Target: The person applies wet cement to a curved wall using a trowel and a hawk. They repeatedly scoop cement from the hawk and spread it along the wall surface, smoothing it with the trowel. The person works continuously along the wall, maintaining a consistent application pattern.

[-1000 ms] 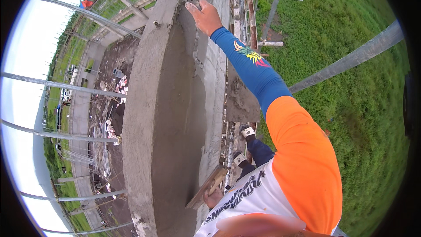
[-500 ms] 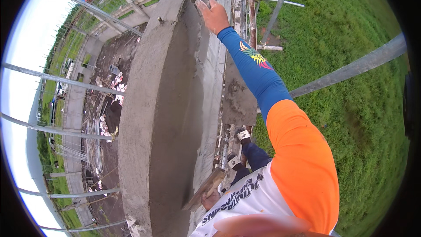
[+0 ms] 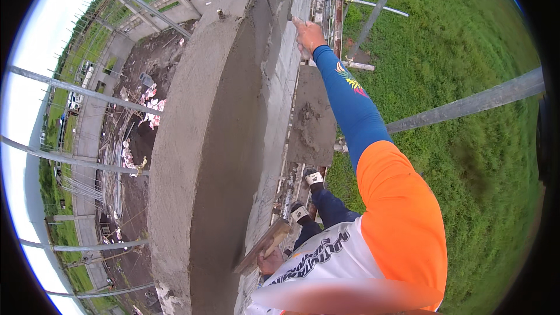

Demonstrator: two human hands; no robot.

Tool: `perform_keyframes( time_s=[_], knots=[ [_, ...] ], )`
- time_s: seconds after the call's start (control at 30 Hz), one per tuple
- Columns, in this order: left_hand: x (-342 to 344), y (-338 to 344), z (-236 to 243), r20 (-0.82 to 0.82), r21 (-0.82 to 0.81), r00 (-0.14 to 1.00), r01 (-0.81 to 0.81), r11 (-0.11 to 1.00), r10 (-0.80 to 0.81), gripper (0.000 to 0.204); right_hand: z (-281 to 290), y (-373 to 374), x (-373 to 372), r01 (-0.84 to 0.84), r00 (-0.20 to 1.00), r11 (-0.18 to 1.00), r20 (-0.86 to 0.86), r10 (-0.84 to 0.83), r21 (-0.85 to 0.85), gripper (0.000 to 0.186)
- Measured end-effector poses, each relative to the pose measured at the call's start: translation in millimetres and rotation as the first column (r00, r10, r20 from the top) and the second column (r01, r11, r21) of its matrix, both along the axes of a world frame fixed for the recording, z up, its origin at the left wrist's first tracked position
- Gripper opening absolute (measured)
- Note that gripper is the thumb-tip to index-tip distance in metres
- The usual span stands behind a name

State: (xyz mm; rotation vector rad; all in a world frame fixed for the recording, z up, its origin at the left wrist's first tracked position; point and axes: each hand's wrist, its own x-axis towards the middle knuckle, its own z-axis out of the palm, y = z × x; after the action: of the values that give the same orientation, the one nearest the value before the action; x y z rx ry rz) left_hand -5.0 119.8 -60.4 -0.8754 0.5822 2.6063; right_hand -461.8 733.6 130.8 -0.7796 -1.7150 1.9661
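My left hand (image 3: 269, 261), low near my shirt, is closed around the handle of a wooden float (image 3: 263, 245). The float's edge meets the wet grey plaster on the side of the concrete beam (image 3: 230, 169). My right arm, in a blue and orange sleeve, reaches forward along that beam. At its end my right hand (image 3: 310, 36) is closed with its fingertips toward the beam's outer face; what it grips is too small and hidden to make out. Below the right hand lies a board with wet mortar (image 3: 314, 118).
My feet (image 3: 307, 195) stand on narrow scaffold planks between the beam and a grassy drop. A steel scaffold pipe (image 3: 472, 100) crosses at right, and more pipes (image 3: 87, 90) stick out at left. A bolt (image 3: 220, 14) rises from the beam's top. Rubble and rebar lie far below.
My right hand has drawn back from the beam's far plaster, down and to the right; the flat grey tool seen by it earlier no longer shows plainly. The left hand stays at the float.
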Motion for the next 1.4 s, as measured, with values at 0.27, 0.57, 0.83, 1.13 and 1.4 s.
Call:
perform_keyframes(
  time_s=[0.27,0.57,0.83,1.13,1.4],
  knots=[
    [-1,40,-12,-0.101,0.000,0.995,-0.026,1.000,0.026,0.016,-80,-37,116,-0.096,0.959,0.988,0.256,0.124,-0.119,0.033],
    [9,37,-1,0.065,-0.007,0.990,-0.125,0.992,0.125,0.012,-198,-113,273,-0.127,0.770,0.940,0.566,0.294,-0.316,0.022],
    [6,50,9,0.062,-0.022,0.998,0.020,1.000,-0.018,0.021,-196,-176,315,-0.415,0.644,0.892,0.635,0.426,-0.178,0.030],
    [-39,111,11,0.053,-0.422,0.865,0.472,0.774,-0.499,0.031,-111,-210,326,-0.336,0.885,0.937,0.308,0.348,-0.093,0.022],
    [-127,223,60,-0.186,-0.722,0.619,0.440,0.533,-0.763,0.048,-6,-210,336,-0.219,0.974,0.976,-0.063,0.220,0.012,0.016]
  ],
)
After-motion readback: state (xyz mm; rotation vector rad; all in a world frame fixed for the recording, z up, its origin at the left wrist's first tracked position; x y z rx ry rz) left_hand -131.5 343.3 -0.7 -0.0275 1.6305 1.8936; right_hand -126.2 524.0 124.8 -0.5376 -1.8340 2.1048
